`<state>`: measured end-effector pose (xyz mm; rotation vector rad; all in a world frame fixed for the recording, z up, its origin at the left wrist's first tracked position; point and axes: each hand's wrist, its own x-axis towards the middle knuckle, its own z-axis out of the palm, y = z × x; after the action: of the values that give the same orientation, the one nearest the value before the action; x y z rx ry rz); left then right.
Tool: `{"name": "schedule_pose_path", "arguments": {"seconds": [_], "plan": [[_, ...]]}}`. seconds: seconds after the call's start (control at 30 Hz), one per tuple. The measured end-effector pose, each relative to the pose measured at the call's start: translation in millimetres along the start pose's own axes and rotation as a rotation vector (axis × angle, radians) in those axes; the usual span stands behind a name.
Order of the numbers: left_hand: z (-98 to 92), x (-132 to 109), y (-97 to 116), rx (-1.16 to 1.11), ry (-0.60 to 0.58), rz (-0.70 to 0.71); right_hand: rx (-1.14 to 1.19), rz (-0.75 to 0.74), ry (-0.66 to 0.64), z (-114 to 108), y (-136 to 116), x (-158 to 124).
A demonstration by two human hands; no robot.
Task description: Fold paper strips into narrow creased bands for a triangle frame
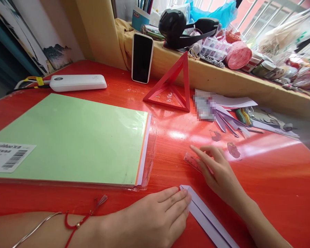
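A folded lilac paper strip runs diagonally over the red table at the lower centre. My left hand lies flat on its upper end, fingers side by side and extended, pointing right. My right hand is just beyond the strip, fingers apart, over a clear ruler that shows partly beneath the fingers. Whether the fingertips touch the ruler I cannot tell. Left of the hands rests a clear-wrapped pack of coloured paper, green on top. A red triangular paper frame stands behind.
Behind are a white power strip, an upright phone and, at the right, lilac paper strips with tools. A cluttered ledge holding headphones-like black gear and a pink roll borders the table.
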<state>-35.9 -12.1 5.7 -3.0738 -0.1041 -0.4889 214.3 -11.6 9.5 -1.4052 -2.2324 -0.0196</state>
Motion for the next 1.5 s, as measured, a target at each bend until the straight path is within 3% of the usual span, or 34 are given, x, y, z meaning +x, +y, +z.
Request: {"name": "schedule_pose_path", "arguments": {"seconds": [0.13,0.23,0.53,0.73,1.1,1.5], "plan": [[-0.9,1,3,-0.028,0.044,-0.04,0.187,-0.138,-0.298,-19,-5,-4],[-2.2,2,3,-0.068,0.05,-0.058,0.234,-0.17,-0.387,-20,-8,-4],[-2.3,3,-4,-0.2,-0.017,-0.027,0.318,-0.125,-0.246,-6,-19,2],[-1.3,5,-18,-0.363,-0.046,0.0,0.317,-0.06,-0.239,-3,-22,5],[-2.5,3,-12,-0.152,-0.011,-0.039,0.316,-0.063,-0.215,-6,-20,3],[-7.5,4,-13,-0.194,-0.073,-0.075,0.142,-0.229,-0.247,-10,-18,-1]]}}
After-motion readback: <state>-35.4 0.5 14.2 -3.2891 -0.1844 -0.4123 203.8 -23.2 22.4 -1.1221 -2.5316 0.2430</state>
